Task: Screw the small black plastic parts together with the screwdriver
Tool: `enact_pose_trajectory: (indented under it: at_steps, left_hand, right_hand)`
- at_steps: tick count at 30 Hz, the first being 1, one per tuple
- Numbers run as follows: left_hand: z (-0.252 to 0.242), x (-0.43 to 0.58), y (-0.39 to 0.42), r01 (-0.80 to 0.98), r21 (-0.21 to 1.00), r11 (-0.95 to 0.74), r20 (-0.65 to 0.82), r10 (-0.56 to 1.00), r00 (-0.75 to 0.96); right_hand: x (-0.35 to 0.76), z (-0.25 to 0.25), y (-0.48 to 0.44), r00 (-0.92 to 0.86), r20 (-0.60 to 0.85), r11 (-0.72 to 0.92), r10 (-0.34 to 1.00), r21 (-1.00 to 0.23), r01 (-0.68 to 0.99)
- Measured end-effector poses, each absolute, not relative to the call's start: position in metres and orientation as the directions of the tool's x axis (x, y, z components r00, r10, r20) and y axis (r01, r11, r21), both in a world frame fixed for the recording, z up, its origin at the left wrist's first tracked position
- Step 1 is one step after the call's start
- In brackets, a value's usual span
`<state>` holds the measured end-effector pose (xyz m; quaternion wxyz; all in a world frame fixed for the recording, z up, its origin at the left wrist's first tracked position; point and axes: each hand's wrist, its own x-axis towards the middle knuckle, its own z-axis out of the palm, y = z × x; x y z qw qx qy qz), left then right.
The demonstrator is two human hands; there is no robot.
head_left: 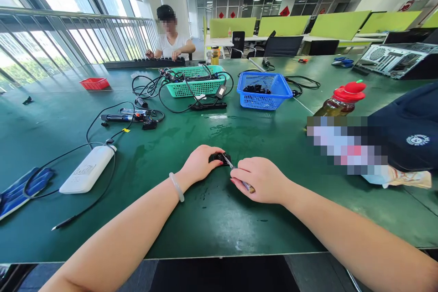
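Near the middle of the green table (219, 223), my left hand (200, 164) pinches a small black part (224, 159) between thumb and fingers, holding it down at the tabletop. What kind of part it is I cannot make out. My right hand (262, 179) is closed around a thin tool with a metal shaft and a brownish handle end (251, 188), which looks like a screwdriver. Its tip meets the black part beside my left fingertips. Most of the handle is hidden in my right fingers.
Beyond my hands stand a green basket (178, 90) of cables and a blue basket (273, 102) holding black pieces. A white power bank (87, 171) with cables lies left, near a blue glove (25, 191). A red-lidded bottle (337, 100) is at right. Another person (171, 41) sits across the table.
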<state>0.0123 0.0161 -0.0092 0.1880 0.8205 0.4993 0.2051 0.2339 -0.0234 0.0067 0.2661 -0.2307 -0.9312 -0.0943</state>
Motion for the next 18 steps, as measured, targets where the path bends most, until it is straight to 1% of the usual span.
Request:
enact_pose_trajectory:
  at_steps: [2,4,6,10,12,14,18]
  left_hand:
    - [-0.008,0.013,0.016,0.745,0.512,-0.427,0.144,0.898,0.415]
    - [-0.007,0.013,0.016,0.749,0.509,-0.424,0.14,0.9,0.414]
    - [-0.006,0.014,0.017,0.754,0.505,-0.421,0.134,0.901,0.413]
    - [-0.006,0.014,0.017,0.756,0.502,-0.419,0.133,0.902,0.412]
    - [-0.006,0.013,0.017,0.758,0.5,-0.418,0.13,0.902,0.412]
    - [-0.006,0.013,0.017,0.76,0.498,-0.418,0.125,0.901,0.414]
    - [-0.006,0.013,0.018,0.755,0.502,-0.423,0.121,0.898,0.423]
  right_hand:
    - [0.236,0.006,-0.021,-0.746,0.533,0.876,0.398,0.019,0.481]
    - [0.236,0.004,-0.021,-0.756,0.517,0.872,0.401,0.038,0.488]
    - [0.233,0.002,-0.025,-0.786,0.476,0.864,0.395,0.096,0.493]
    - [0.221,-0.004,-0.036,-0.875,0.3,0.853,0.381,0.251,0.457]
    - [0.217,-0.006,-0.039,-0.891,0.246,0.849,0.381,0.29,0.443]
    - [0.216,-0.007,-0.039,-0.882,0.269,0.837,0.386,0.299,0.457]
    - [0.218,-0.008,-0.037,-0.818,0.425,0.812,0.388,0.262,0.521]
